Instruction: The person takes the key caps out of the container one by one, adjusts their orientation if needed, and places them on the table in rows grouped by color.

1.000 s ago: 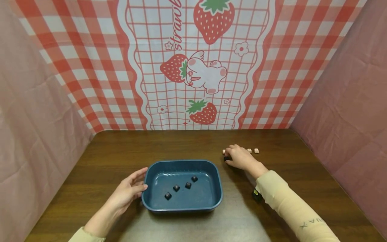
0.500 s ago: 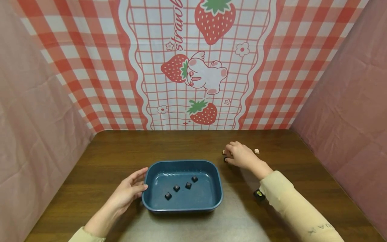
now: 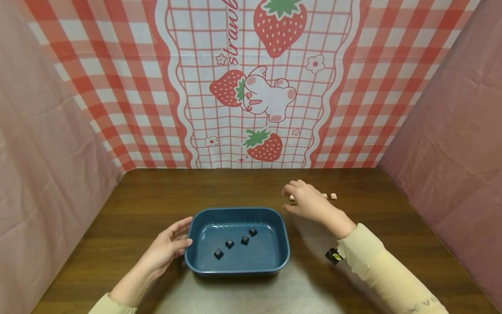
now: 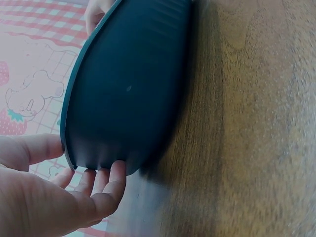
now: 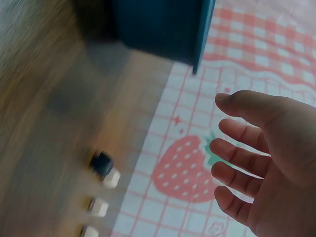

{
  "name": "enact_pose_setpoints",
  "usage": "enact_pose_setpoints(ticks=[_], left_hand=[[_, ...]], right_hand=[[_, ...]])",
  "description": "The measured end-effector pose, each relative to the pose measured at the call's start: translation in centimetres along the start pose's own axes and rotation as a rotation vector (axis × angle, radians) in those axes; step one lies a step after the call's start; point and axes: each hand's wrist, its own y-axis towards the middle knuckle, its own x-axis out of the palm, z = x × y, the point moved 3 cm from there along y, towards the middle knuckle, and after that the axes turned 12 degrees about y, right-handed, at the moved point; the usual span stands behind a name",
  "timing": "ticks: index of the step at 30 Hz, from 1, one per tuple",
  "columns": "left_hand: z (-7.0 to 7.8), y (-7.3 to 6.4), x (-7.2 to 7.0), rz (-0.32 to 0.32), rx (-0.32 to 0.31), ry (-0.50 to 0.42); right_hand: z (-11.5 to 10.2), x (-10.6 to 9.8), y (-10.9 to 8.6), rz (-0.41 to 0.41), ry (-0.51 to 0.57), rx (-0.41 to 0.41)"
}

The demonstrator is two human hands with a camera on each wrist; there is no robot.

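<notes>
A blue plastic tub (image 3: 237, 264) stands on the table with several black keycaps (image 3: 229, 244) scattered on its floor. My left hand (image 3: 162, 248) holds the tub's left end, thumb on the rim and fingers bent against the outer wall. Past the tub's far right corner, my right hand (image 3: 310, 204) hovers with fingers spread apart, holding nothing. In the right wrist view, a black keycap (image 5: 101, 163) sits right beside a cream keycap (image 5: 112, 178) on the table, apart from the fingers. More cream keycaps (image 5: 98, 207) follow in a row, partly hidden by the hand in the head view.
The brown wooden table (image 3: 153, 192) ends at a strawberry-patterned checked cloth (image 3: 266, 104) behind. Pink curtains (image 3: 443, 131) close in both sides. A small black device (image 3: 334, 256) sits at my right wrist.
My right hand's thumb and fingers, earlier around a black keycap by the cream row, have spread and let it go. The left hand and the tub have stayed in place.
</notes>
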Motion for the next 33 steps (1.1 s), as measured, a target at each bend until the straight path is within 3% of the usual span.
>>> enact_pose_setpoints(ticks=[13, 22, 33], left_hand=[[0.2, -0.1, 0.0, 0.0, 0.001, 0.005], [0.1, -0.1, 0.0, -0.007, 0.006, -0.003], [-0.1, 0.0, 0.1, -0.005, 0.011, -0.003]], right_hand=[[-4.3, 1.2, 0.6, -0.036, 0.022, -0.089], [-6.4, 3.7, 0.8, -0.091, 0.083, -0.157], [-7.2, 7.2, 0.8, -0.178, 0.081, -0.145]])
